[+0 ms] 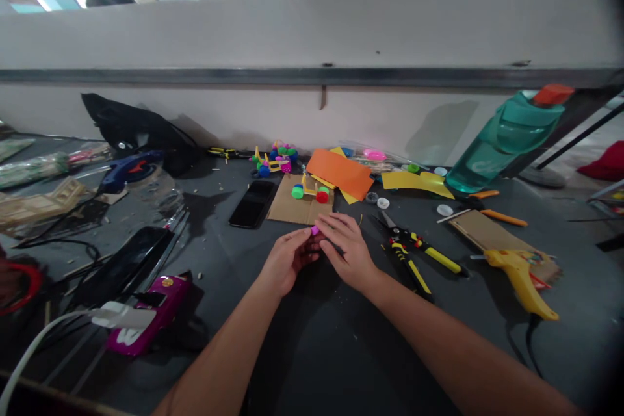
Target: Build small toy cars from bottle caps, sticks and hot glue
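At the middle of the desk, my left hand (286,261) is closed, with a small pink piece (314,231) pinched near its thumb and fingertips. My right hand (347,248) meets it from the other side, its fingers bent over the same piece; what lies beneath them is hidden. Just beyond my hands, a small wheeled model (310,192) with green and red wheels and a yellow frame rests on a cardboard sheet (287,207). More colourful wheeled pieces (274,159) stand behind it, near the wall.
A phone (252,204) lies left of the cardboard. Orange paper (340,173), yellow paper (417,183) and a teal bottle (507,140) are farther back. Yellow-black cutters (414,250) and a yellow glue gun (524,278) lie right; a purple power strip (149,315) sits left.
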The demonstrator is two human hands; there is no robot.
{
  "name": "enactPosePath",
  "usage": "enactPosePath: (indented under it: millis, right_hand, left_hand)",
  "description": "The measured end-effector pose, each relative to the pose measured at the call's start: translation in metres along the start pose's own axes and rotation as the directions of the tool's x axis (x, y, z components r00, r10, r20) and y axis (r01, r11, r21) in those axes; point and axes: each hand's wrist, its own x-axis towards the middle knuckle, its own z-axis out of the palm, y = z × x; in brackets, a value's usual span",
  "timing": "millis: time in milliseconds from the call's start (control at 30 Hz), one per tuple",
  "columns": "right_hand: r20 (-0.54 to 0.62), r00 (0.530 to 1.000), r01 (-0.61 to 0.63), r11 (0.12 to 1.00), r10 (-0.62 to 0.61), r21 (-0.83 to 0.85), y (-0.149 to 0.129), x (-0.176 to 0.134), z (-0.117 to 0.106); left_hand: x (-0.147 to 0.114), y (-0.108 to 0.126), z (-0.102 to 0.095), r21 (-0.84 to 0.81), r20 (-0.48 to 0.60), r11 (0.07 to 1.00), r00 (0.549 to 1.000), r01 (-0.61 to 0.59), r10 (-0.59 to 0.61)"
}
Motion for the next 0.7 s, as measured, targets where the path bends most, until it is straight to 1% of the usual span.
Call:
enactPosePath:
  millis: [300, 700]
  right_hand:
    - [-0.016, 1.0, -0.009, 0.997, 0.01, 0.076, 0.0011, 0.0018, -0.0011]
    - [-0.001, 1.0, -0.008, 0.998, 0.008, 0.066, -0.0015, 0.0023, -0.0025]
  left_hand:
    - [0.0014, -0.0003, -0.0005, 0.019, -0.006, 1.0, 1.0, 0.005, -0.005]
    - [0.001, 0.0002, -0.0006, 0.025, -0.011, 1.0, 1.0, 0.017, -0.017]
